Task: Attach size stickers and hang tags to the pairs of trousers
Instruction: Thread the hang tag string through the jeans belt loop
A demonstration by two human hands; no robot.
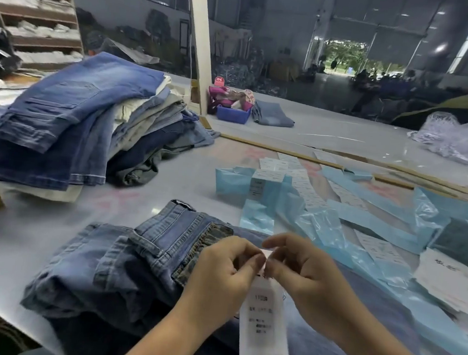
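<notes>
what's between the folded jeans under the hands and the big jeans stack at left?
Head view: only bare grey table, with a faint red mark, separates the folded jeans from the jeans stack. Nothing lies in that stretch.

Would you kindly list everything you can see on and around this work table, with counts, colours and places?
folded jeans: one pair, blue, front of table under the hands
hang tag: one, white, printed, pinched at its top
jeans pile: one stack, blue and cream, left
blue plastic bags: several, light blue, right
tag strips: many, white, among the bags
blue bin: one, far centre
shelves: one unit, brown, far left
left hand: pinches the tag
right hand: pinches the tag
</notes>
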